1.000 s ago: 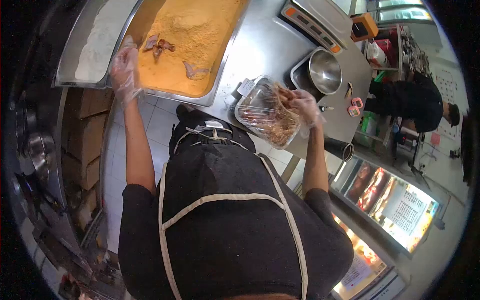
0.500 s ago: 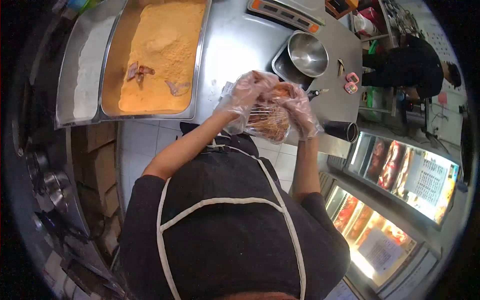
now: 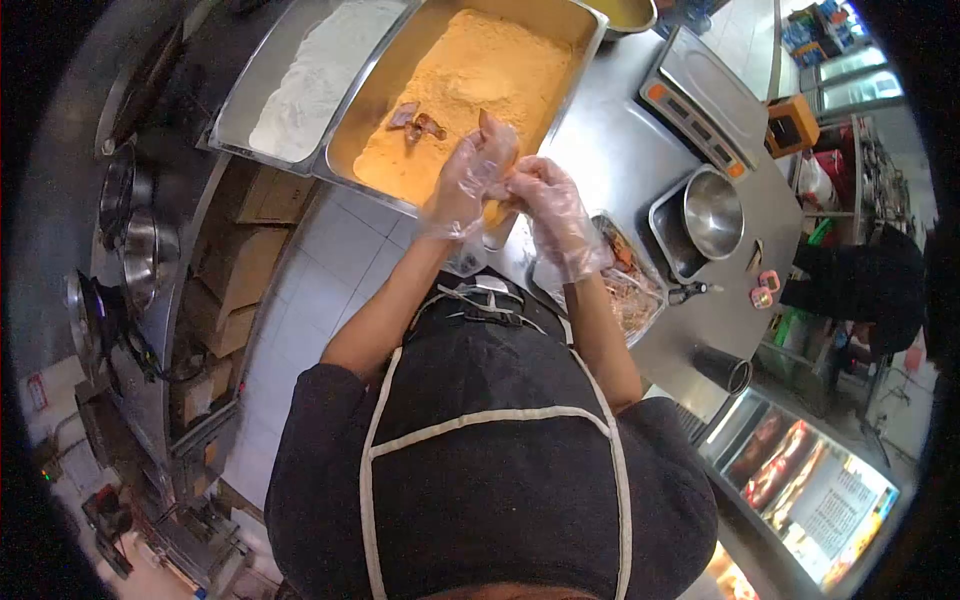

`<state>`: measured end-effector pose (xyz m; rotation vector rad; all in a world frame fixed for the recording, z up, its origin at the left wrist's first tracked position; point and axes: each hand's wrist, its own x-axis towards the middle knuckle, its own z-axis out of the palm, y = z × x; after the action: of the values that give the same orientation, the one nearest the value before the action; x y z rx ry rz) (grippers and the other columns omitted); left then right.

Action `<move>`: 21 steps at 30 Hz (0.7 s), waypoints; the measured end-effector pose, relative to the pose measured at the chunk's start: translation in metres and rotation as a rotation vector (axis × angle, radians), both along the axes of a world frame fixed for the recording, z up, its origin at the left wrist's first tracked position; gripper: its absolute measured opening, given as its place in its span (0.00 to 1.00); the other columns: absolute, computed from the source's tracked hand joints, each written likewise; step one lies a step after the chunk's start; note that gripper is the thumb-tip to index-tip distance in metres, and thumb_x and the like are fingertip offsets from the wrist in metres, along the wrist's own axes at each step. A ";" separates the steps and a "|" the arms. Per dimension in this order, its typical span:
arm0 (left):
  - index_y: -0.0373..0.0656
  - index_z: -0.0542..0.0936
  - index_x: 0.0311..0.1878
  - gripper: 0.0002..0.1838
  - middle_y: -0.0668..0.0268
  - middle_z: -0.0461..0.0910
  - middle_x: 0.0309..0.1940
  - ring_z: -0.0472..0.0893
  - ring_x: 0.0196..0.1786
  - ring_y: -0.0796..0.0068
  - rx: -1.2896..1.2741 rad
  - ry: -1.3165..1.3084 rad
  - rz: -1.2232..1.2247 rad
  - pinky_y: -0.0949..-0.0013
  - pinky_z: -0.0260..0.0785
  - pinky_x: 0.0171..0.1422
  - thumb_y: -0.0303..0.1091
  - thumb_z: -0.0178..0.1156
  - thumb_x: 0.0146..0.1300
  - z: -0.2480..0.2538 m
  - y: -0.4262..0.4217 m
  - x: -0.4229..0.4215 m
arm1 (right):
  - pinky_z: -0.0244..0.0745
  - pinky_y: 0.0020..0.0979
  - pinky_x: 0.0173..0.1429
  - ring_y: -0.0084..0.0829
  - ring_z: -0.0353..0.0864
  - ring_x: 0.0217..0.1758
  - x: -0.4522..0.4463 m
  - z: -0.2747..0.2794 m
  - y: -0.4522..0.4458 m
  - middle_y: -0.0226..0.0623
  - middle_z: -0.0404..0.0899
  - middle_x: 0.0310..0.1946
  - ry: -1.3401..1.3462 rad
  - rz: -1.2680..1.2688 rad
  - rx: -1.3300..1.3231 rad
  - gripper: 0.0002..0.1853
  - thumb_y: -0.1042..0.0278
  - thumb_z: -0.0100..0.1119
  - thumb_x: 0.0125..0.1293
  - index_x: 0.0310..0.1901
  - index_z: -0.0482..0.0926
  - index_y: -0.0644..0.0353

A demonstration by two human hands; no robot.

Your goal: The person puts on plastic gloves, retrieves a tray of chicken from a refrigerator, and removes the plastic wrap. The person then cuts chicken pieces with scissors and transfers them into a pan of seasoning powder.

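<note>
My hands wear clear plastic gloves and are close together over the near right edge of a metal pan [image 3: 335, 160] of orange breading [image 3: 510, 60]. Between the fingers of my left hand [image 3: 468, 185] is a reddish-brown piece of meat [image 3: 487, 122], its tip poking out above. My right hand [image 3: 555, 215] pinches at the same spot, its fingertips against the left hand; the meat there is mostly hidden. Several dark red meat scraps [image 3: 415, 122] lie on the breading. Beside my right wrist sits a clear plastic-lined container of meat [image 3: 632, 290], partly covered by the arm.
A pan of white flour [image 3: 315, 90] adjoins the breading on the left. On the steel table [image 3: 640, 180] are a scale [image 3: 695, 130], a steel bowl [image 3: 713, 212] in a tray, pink timers [image 3: 766, 288] and a black cup [image 3: 722, 370]. A person in dark clothes [image 3: 860, 290] stands at right.
Both hands have moved left from the plastic-wrapped meat container to the breading pan, now with a piece of meat between them. The whole view has turned and shifted.
</note>
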<state>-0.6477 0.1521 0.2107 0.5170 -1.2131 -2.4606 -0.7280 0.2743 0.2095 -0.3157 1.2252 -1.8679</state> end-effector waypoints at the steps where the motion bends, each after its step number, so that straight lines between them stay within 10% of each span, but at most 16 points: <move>1: 0.40 0.76 0.53 0.21 0.69 0.79 0.44 0.77 0.46 0.82 0.000 0.006 0.011 0.75 0.71 0.50 0.48 0.59 0.69 -0.008 -0.003 0.003 | 0.76 0.24 0.40 0.25 0.81 0.34 0.003 -0.004 -0.008 0.35 0.80 0.31 0.105 0.048 0.075 0.08 0.71 0.62 0.64 0.41 0.75 0.63; 3: 0.38 0.75 0.52 0.20 0.67 0.79 0.45 0.77 0.47 0.81 -0.375 -0.123 0.130 0.76 0.70 0.50 0.47 0.58 0.69 -0.015 -0.009 0.007 | 0.73 0.23 0.33 0.21 0.76 0.26 0.011 -0.006 -0.018 0.32 0.78 0.26 0.177 0.089 0.150 0.08 0.68 0.63 0.63 0.36 0.74 0.61; 6: 0.41 0.79 0.52 0.18 0.70 0.78 0.40 0.76 0.40 0.81 -0.135 -0.335 0.197 0.76 0.69 0.43 0.43 0.63 0.66 -0.011 -0.024 0.015 | 0.64 0.24 0.19 0.20 0.71 0.17 0.023 0.000 -0.021 0.28 0.72 0.19 0.239 0.201 0.175 0.12 0.67 0.63 0.63 0.29 0.69 0.57; 12: 0.44 0.79 0.55 0.31 0.70 0.77 0.40 0.74 0.39 0.77 0.021 -0.443 0.299 0.70 0.68 0.45 0.60 0.64 0.61 -0.005 -0.033 0.020 | 0.63 0.24 0.28 0.16 0.66 0.26 0.032 0.020 -0.027 0.24 0.69 0.22 0.324 0.293 0.233 0.11 0.67 0.63 0.62 0.29 0.70 0.57; 14: 0.42 0.80 0.57 0.21 0.73 0.77 0.40 0.74 0.37 0.82 -0.011 -0.433 0.449 0.77 0.68 0.41 0.41 0.66 0.64 -0.007 -0.038 0.019 | 0.63 0.24 0.30 0.15 0.64 0.28 0.034 0.026 -0.031 0.24 0.68 0.22 0.353 0.315 0.275 0.11 0.67 0.63 0.62 0.28 0.70 0.57; 21: 0.42 0.78 0.59 0.20 0.74 0.76 0.41 0.71 0.36 0.88 -0.068 -0.202 0.417 0.79 0.65 0.40 0.40 0.63 0.67 0.016 -0.068 0.034 | 0.62 0.23 0.23 0.18 0.67 0.20 0.048 0.046 -0.054 0.28 0.72 0.20 0.465 0.215 0.128 0.11 0.70 0.63 0.62 0.31 0.68 0.59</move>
<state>-0.6141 0.0839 0.2269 0.9149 -1.1215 -2.0470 -0.6797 0.2203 0.2556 -0.8110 1.5416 -1.5679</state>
